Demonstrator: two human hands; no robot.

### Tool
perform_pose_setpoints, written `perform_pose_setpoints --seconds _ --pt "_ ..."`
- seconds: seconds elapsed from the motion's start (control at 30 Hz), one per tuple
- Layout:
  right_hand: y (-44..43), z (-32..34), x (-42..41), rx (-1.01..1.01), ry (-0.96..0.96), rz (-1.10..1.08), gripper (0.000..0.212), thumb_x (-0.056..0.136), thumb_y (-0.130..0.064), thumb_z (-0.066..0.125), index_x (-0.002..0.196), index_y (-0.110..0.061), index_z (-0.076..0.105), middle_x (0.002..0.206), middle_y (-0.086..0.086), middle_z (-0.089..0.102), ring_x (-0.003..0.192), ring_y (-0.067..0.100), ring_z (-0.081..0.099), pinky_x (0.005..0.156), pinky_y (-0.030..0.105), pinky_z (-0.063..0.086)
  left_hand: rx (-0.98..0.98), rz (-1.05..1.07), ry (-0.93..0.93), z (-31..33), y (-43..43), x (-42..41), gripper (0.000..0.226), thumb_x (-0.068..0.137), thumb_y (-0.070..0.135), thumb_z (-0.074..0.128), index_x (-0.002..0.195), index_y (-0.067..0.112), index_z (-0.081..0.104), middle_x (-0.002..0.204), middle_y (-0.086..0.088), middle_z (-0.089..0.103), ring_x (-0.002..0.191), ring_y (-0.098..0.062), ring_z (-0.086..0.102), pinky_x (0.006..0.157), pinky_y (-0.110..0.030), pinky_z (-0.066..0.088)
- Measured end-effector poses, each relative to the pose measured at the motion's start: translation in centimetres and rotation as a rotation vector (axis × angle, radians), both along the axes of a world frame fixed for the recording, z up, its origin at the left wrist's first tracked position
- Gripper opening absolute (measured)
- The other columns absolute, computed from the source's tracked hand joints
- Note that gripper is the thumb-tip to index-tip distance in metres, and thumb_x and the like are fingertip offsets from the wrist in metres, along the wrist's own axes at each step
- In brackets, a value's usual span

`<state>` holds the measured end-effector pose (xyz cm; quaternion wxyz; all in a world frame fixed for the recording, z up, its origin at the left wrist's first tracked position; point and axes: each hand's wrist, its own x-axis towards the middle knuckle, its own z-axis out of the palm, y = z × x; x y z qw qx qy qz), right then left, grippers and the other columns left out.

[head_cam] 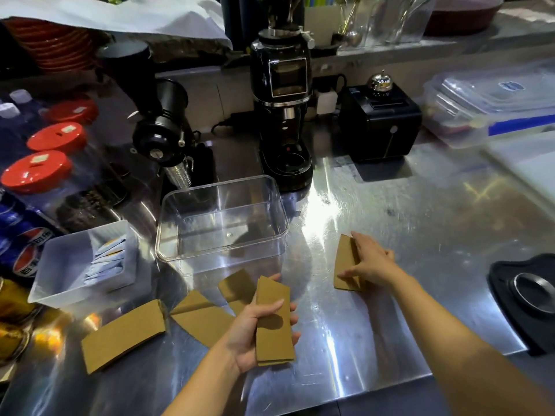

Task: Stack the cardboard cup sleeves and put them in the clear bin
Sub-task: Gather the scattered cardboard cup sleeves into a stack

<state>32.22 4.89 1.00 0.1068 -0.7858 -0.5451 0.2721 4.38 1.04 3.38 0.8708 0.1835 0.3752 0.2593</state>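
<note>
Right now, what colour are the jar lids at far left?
Red lids, clearest in the head view.

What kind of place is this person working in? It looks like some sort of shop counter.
Most likely a café or drinks counter. Two black coffee grinders stand at the back of a stainless steel counter, a service bell sits on a black box, and cardboard cup sleeves lie near a clear bin.
</note>
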Motion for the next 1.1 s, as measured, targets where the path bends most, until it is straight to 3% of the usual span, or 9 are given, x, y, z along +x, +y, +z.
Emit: perform_pose_setpoints --seconds 0.23,0.37,0.43,0.57,0.63,0.77,0.83,0.93,1.1 --pt "-0.1 -0.5 -0.3 0.009 -0.052 -0.02 0.091 0.048 -0.048 0.082 0.127 -0.027 0.039 0.126 0.008 0.039 0.121 0.027 0.033 0.093 0.04 0.021 -0.123 -0.029 0.064 0.1 0.3 0.5 0.069 0.074 0.015 0.066 0.136 0.002 0.039 0.088 -0.019 0.061 0.074 -0.028 0.061 0.062 -0.039 0.058" --pt "-0.3 -0.4 -0.7 0.096 0.048 -0.055 0.045 0.059 -0.029 0.081 0.093 -0.018 0.053 0.108 0.01 0.049 0.103 0.027 0.045 0.086 0.037 0.033 -0.15 -0.02 0.04 -0.1 0.5 0.6 0.066 0.068 0.019 0.072 0.125 -0.004 0.049 0.084 -0.019 0.063 0.072 -0.027 0.064 0.064 -0.039 0.059" --pt "-0.9 0.1 -1.0 0.164 0.197 -0.06 0.029 0.066 -0.017 0.077 0.074 -0.02 0.049 0.095 0.011 0.051 0.087 0.026 0.049 0.069 0.029 0.039 -0.155 -0.01 0.02 -0.2 0.7 0.7 0.059 0.067 0.021 0.072 0.118 -0.003 0.054 0.083 -0.019 0.065 0.071 -0.026 0.064 0.064 -0.038 0.059" --pt "-2.4 2.1 -1.5 0.262 0.473 -0.117 0.023 0.075 -0.007 0.069 0.066 -0.02 0.052 0.074 0.002 0.056 0.073 0.019 0.052 0.06 0.021 0.042 -0.137 0.01 0.048 0.0 1.5 0.9 0.053 0.065 0.026 0.073 0.105 -0.007 0.061 0.079 -0.017 0.066 0.07 -0.024 0.065 0.063 -0.036 0.058" --pt "-2.7 3.8 -2.1 0.278 0.59 -0.114 0.019 0.075 -0.008 0.07 0.065 -0.018 0.057 0.068 0.001 0.059 0.066 0.013 0.054 0.052 0.013 0.042 -0.136 0.013 0.079 0.3 1.9 1.2 0.057 0.068 0.03 0.072 0.111 -0.004 0.059 0.081 -0.016 0.065 0.07 -0.023 0.063 0.061 -0.036 0.058" --pt "-2.7 7.0 -4.0 0.288 0.723 -0.049 0.017 0.074 -0.008 0.071 0.065 -0.018 0.061 0.066 0.0 0.062 0.055 -0.002 0.057 0.049 0.009 0.043 -0.093 -0.005 0.061 0.9 2.0 2.4 0.054 0.067 0.038 0.074 0.114 0.015 0.059 0.086 -0.014 0.062 0.072 -0.025 0.062 0.063 -0.039 0.056" --pt "-2.6 7.8 -5.4 0.282 0.778 -0.017 0.017 0.073 -0.007 0.071 0.064 -0.019 0.062 0.066 0.001 0.062 0.056 0.0 0.058 0.051 0.011 0.044 -0.088 -0.003 -0.021 1.1 1.7 2.9 0.052 0.067 0.04 0.073 0.114 0.021 0.061 0.096 -0.015 0.064 0.08 -0.028 0.064 0.073 -0.043 0.054" --pt "-2.4 8.0 -7.8 0.278 0.819 -0.003 0.019 0.072 -0.009 0.072 0.062 -0.021 0.062 0.066 0.004 0.062 0.063 0.011 0.057 0.058 0.02 0.045 -0.154 -0.049 -0.131 1.0 1.2 2.9 0.067 0.068 0.042 0.074 0.127 0.017 0.053 0.104 -0.016 0.063 0.089 -0.031 0.061 0.082 -0.048 0.05" --pt "-2.0 6.9 -10.8 0.234 0.807 0.033 0.02 0.074 -0.014 0.072 0.062 -0.024 0.059 0.068 0.0 0.061 0.065 0.009 0.056 0.058 0.018 0.043 -0.168 -0.125 -0.208 1.1 0.2 1.2 0.074 0.055 0.017 0.086 0.121 0.003 0.055 0.102 -0.023 0.063 0.09 -0.035 0.064 0.072 -0.047 0.057"
